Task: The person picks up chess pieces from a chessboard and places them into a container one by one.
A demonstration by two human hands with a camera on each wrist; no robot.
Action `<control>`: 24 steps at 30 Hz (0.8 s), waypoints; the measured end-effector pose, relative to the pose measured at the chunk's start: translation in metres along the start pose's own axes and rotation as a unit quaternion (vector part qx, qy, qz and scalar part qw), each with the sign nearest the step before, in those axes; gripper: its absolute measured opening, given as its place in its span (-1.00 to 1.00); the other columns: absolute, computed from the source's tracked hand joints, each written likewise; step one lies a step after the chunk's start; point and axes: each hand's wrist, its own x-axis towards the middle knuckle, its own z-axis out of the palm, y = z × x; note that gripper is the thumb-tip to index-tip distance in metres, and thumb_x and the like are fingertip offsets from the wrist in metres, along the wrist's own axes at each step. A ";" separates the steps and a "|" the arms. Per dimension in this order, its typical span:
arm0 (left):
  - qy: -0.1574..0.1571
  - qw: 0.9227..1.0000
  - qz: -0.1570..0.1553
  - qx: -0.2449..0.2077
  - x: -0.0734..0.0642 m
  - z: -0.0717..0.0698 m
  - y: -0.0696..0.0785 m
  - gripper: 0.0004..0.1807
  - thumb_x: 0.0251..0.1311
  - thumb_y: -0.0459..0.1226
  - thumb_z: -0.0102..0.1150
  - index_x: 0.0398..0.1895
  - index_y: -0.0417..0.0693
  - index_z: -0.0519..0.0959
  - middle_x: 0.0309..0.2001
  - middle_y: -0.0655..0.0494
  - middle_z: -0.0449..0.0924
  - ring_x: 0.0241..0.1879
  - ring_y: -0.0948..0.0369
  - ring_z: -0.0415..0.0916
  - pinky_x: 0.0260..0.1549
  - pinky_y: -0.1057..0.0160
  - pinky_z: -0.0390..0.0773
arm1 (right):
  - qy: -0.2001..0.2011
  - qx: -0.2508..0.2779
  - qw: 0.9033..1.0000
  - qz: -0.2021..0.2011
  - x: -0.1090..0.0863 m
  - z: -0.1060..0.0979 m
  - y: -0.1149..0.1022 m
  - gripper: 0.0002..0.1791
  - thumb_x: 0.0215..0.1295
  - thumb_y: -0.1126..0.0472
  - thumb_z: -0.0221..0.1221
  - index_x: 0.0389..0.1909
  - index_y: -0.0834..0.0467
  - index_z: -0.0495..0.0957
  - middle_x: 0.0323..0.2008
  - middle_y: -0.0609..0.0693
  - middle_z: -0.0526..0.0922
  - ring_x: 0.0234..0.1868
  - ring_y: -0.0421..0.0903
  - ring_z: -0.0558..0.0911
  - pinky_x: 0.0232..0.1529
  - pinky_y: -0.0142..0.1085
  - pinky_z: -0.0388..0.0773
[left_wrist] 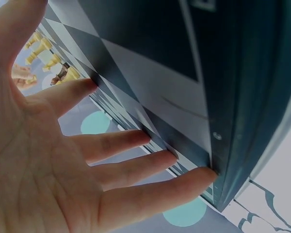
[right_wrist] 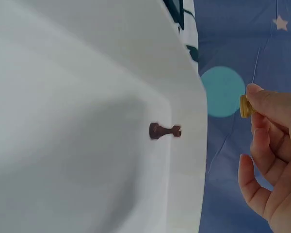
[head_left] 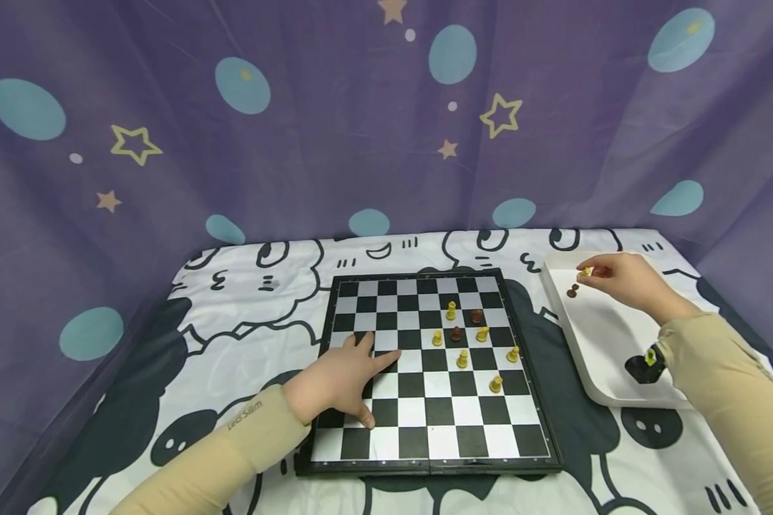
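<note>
My left hand (head_left: 341, 375) rests on the left side of a black-and-white chessboard (head_left: 438, 411), fingers straight and spread, their tips touching the squares in the left wrist view. Over the far left corner of a white tray (head_left: 570, 357), my right hand (head_left: 631, 282) pinches a small yellow chess piece (right_wrist: 244, 106) between thumb and finger. Its upper part is hidden, so its kind cannot be told. Inside the tray a dark brown rook (right_wrist: 162, 131) lies on its side. Several yellow chess pieces (head_left: 462, 359) stand on the right half of the board, with two brown pieces (head_left: 456, 333) among them.
The tray stands to the right of the board on a white cloth (head_left: 251, 286) with black cartoon drawings. A purple curtain (head_left: 335, 143) with stars and blue ovals hangs behind. A black wrist device (head_left: 645, 366) sits at the right sleeve.
</note>
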 end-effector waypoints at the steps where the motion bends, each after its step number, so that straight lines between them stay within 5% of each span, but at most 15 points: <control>1: 0.001 1.000 0.001 0.002 0.000 0.000 0.000 0.18 -0.48 0.19 0.48 0.40 0.33 0.13 0.36 -0.24 0.10 0.28 -0.26 0.15 0.00 -0.09 0.47 | -0.001 0.001 1.000 0.004 -0.001 0.000 0.003 -0.76 0.15 0.21 0.23 -0.22 0.29 0.63 -0.56 -0.04 0.60 -0.55 -0.34 0.42 -0.48 -0.37 0.34; 10: 0.002 1.000 0.002 0.007 -0.001 -0.001 0.001 0.19 -0.50 0.20 0.47 0.40 0.33 0.13 0.35 -0.23 0.12 0.26 -0.25 0.18 -0.03 -0.08 0.49 | -0.044 0.020 0.997 0.066 -0.006 0.009 0.027 -0.64 0.20 0.09 0.20 -0.14 0.31 0.60 -0.49 0.02 0.61 -0.47 -0.20 0.44 -0.43 -0.35 0.32; 24: 0.002 1.000 -0.001 0.005 -0.002 -0.001 0.001 0.19 -0.50 0.19 0.48 0.40 0.33 0.14 0.35 -0.22 0.13 0.26 -0.24 0.20 -0.04 -0.09 0.50 | -0.076 0.035 0.993 0.079 -0.007 0.023 0.047 -0.63 0.18 0.15 0.20 -0.12 0.36 0.57 -0.47 0.05 0.62 -0.43 -0.19 0.44 -0.35 -0.32 0.32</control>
